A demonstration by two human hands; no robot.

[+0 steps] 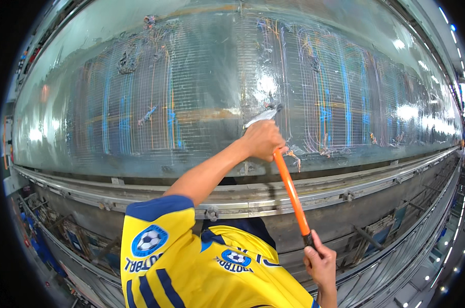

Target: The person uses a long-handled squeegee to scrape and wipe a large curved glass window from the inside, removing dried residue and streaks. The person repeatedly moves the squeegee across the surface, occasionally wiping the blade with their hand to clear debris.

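Note:
My left hand [264,139] is closed round the upper end of a long orange-handled tool [292,193]. The tool slants from the large glossy grey-green sheet [206,82] down toward my right side. Just beyond my left fist, a pale blade-like piece [261,117] with a dark tip lies against the sheet; its exact kind is partly hidden by the hand. Lower down, my right hand [322,262] grips the tool's black end. Several blue, orange and pale strands and a grid of fine lines run through the sheet. An orange-and-pale frayed scrap [294,155] lies near the sheet's front edge.
A metal rail [248,205] with knobs runs along the front of the sheet, close to my body. Below it is a recessed frame with struts [368,238]. Dark tangled clumps [127,62] sit on the far left of the sheet. Bright lamps reflect in the surface.

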